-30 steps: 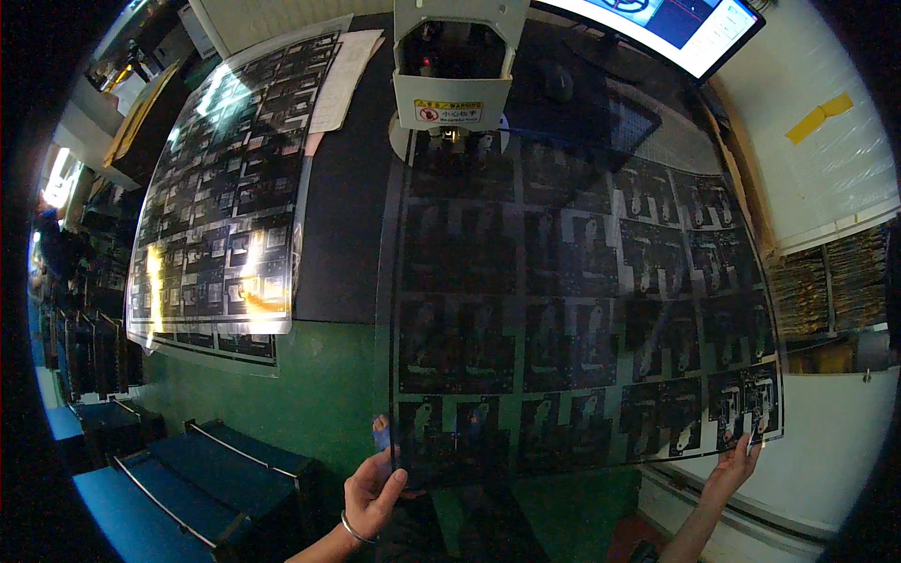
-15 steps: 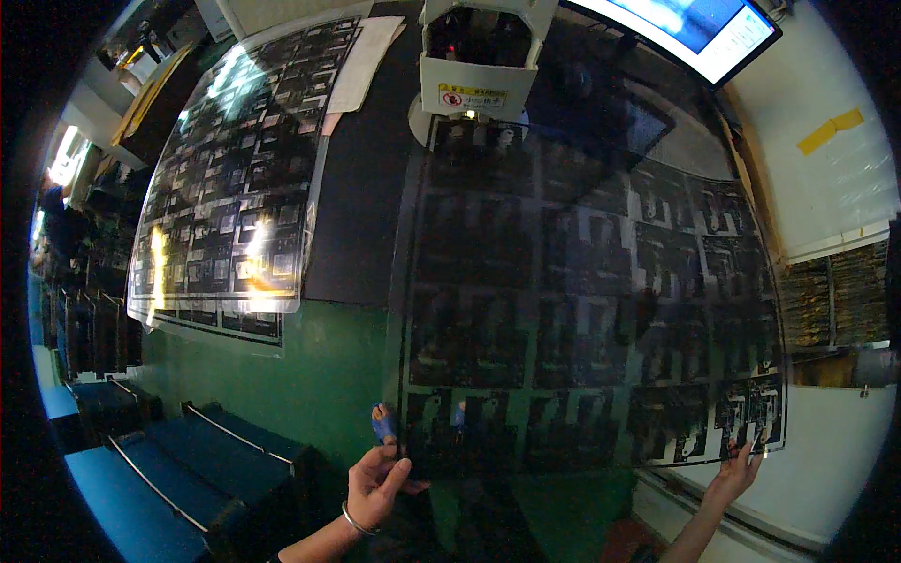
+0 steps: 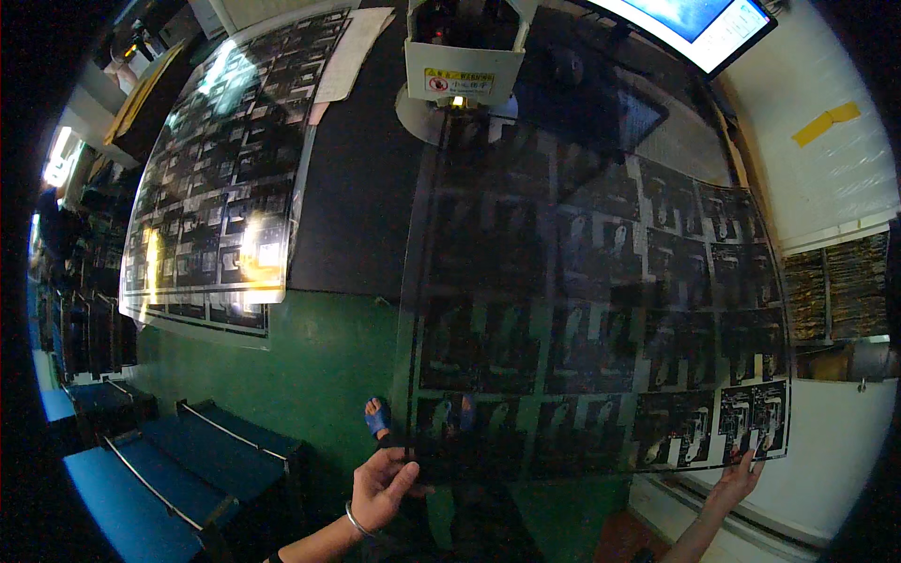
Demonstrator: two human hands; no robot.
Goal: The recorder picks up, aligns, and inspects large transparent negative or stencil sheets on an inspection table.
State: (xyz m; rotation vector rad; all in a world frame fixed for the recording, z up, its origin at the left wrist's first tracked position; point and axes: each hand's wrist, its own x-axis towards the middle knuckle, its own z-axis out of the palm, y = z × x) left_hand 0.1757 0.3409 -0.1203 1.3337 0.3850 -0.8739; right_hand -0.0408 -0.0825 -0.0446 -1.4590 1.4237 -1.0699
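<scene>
A large see-through film sheet [image 3: 601, 347] with dark printed circuit patterns in rows is stretched out between my hands, its near part beyond the dark table's front edge. My left hand [image 3: 383, 488], with a bangle at the wrist, pinches the sheet's near left corner between thumb and fingers. At the near right corner my right hand [image 3: 737, 480] grips the edge, fingers partly behind the film. The sheet's far end lies close to a pale machine head [image 3: 465, 80] with a small lit lamp underneath. Shadow and reflections obscure the sheet's far part.
Another patterned film [image 3: 225, 188] lies glossy on the table's left, beside white paper [image 3: 358, 56]. A lit monitor [image 3: 704, 28] stands at the far right. Blue surfaces with metal bars [image 3: 131, 483] are lower left. A white wall [image 3: 831, 178] borders the right. A blue-shod foot [image 3: 376, 418] shows below.
The sheet's far end has drawn back from under the machine head, baring more of its round white base. Both hands keep their hold. The whole view has shifted slightly.
</scene>
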